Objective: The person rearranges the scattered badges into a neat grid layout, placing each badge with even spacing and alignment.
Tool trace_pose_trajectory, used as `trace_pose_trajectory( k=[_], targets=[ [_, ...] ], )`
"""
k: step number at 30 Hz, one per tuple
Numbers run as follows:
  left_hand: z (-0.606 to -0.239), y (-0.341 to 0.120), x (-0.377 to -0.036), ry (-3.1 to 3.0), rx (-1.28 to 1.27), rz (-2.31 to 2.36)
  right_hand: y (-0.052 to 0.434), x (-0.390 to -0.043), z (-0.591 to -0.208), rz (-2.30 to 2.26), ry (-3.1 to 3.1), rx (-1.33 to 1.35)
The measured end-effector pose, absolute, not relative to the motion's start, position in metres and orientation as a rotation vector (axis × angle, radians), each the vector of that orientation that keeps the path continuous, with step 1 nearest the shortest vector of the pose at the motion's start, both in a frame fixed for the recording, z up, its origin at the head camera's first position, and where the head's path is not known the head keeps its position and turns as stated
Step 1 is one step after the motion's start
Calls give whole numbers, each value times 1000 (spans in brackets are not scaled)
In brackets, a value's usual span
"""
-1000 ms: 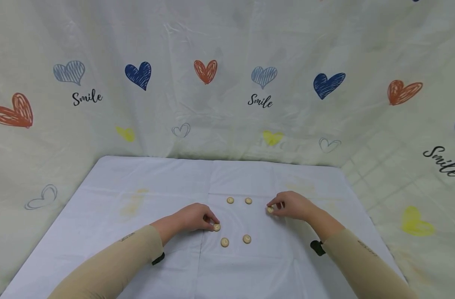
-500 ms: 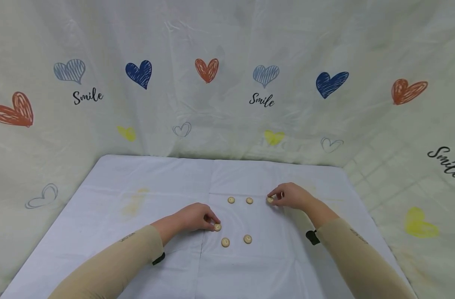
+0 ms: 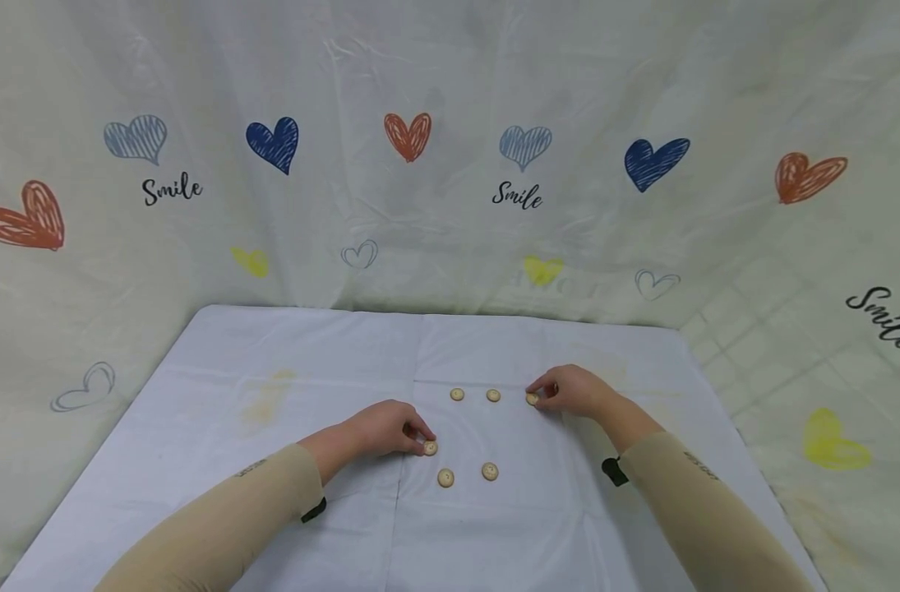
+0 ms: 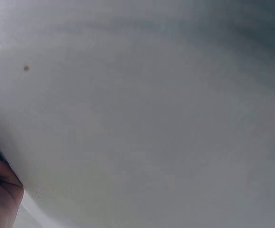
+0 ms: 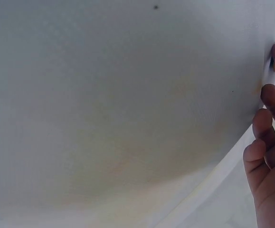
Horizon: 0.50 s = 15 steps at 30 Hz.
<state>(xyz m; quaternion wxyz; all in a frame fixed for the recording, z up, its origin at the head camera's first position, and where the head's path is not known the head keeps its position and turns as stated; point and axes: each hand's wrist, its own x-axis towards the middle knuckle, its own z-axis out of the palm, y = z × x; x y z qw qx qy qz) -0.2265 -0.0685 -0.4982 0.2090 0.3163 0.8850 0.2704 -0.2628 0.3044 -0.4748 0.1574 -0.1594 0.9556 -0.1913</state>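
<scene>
Down on the white cloth [image 3: 272, 460], six small wooden buttons lie in two loose rows. The right-hand button [image 3: 533, 399] sits at the 3 o'clock end of the far row, pinched between the curled fingertips of the right hand [image 3: 571, 390]; at 9 o'clock from it lie the far middle button [image 3: 493, 395] and the far left button [image 3: 457, 395], evenly spaced and apart. Nearer the person, the left hand [image 3: 379, 429] pinches the left-hand button [image 3: 431, 448] with thumb and forefinger curled over it, and at about 4 o'clock from that one rest the near left button [image 3: 445, 478] and the near right button [image 3: 490, 472], untouched. Both wrist views show only pale cloth and a sliver of fingers, so the grips rest on the head view alone. As a judgement, the risk is slippage: such flat discs give little edge to hold, so a button may skid out of the pinch, and the wrinkled cloth could drag under a sliding fingertip and nudge the neighbouring buttons out of line. Behind the table hangs a heart-printed backdrop [image 3: 450, 156].
</scene>
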Motion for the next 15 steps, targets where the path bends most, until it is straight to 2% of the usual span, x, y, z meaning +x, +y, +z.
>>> trace_pose_trajectory(
  k=[15],
  targets=[
    [-496,-68,-225,2465,892,745,305,-257,-463,-536,2771,-477]
  ],
)
